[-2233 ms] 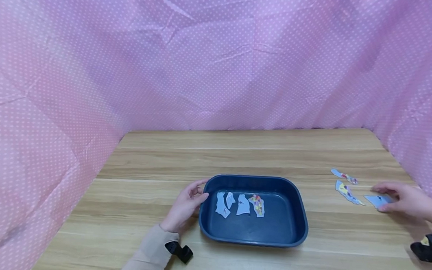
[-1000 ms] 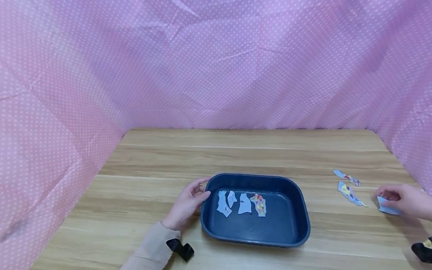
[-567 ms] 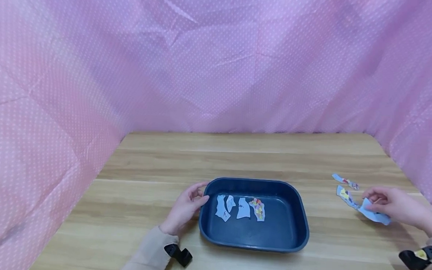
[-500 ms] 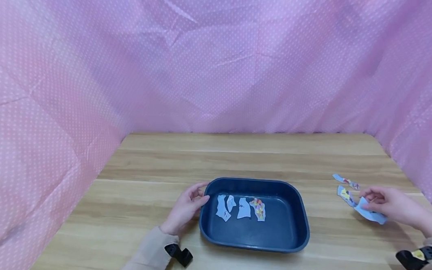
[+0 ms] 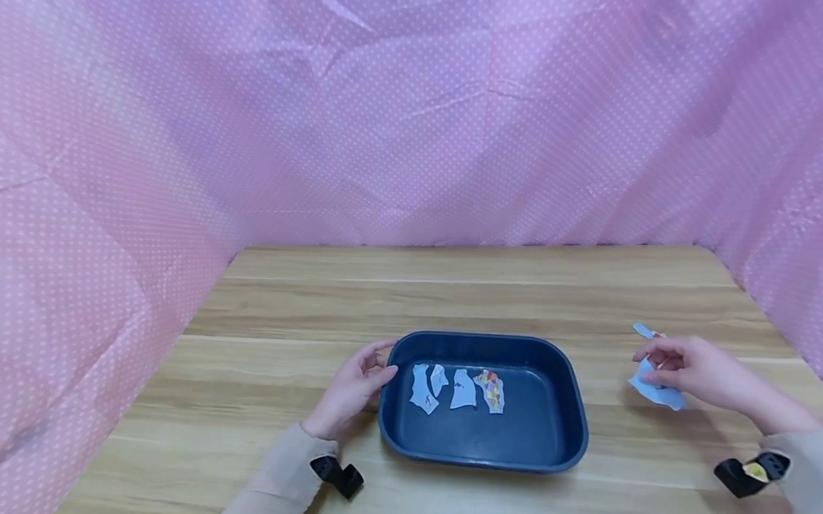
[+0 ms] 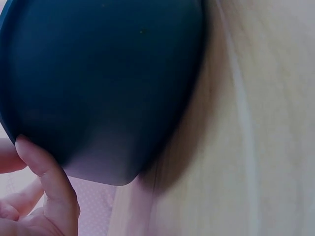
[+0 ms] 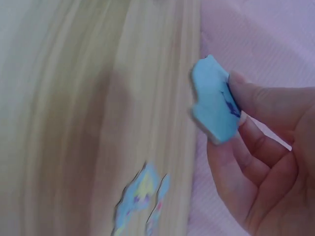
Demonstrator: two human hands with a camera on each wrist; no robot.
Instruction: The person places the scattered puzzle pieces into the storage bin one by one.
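Observation:
My left hand (image 5: pixel 348 393) grips the left rim of a dark blue rectangular tray (image 5: pixel 528 438), thumb against the wall in the left wrist view. Several flat, irregular puzzle pieces lie in the tray's left half: light blue ones (image 5: pixel 463 390) and one with colourful print (image 5: pixel 492 392). Right of the tray, my right hand (image 5: pixel 702 373) pinches a light blue puzzle piece (image 7: pixel 212 98) with a small dark mark between thumb and fingers, raised above the table. Two narrow printed pieces, one with yellow (image 7: pixel 139 194) and a thinner one (image 7: pixel 158 204), lie on the table below, partly hidden by this hand in the head view.
The wood-grain table (image 5: pixel 311 298) reaches back to a pink polka-dot cloth (image 5: pixel 418 133) that hangs behind and at both sides. Each wrist wears a small black camera mount (image 5: pixel 337 477) over a beige sleeve.
My right hand has picked the light blue piece up from the table at the right and carried it left, closer to the tray. My left hand has kept its grip on the rim.

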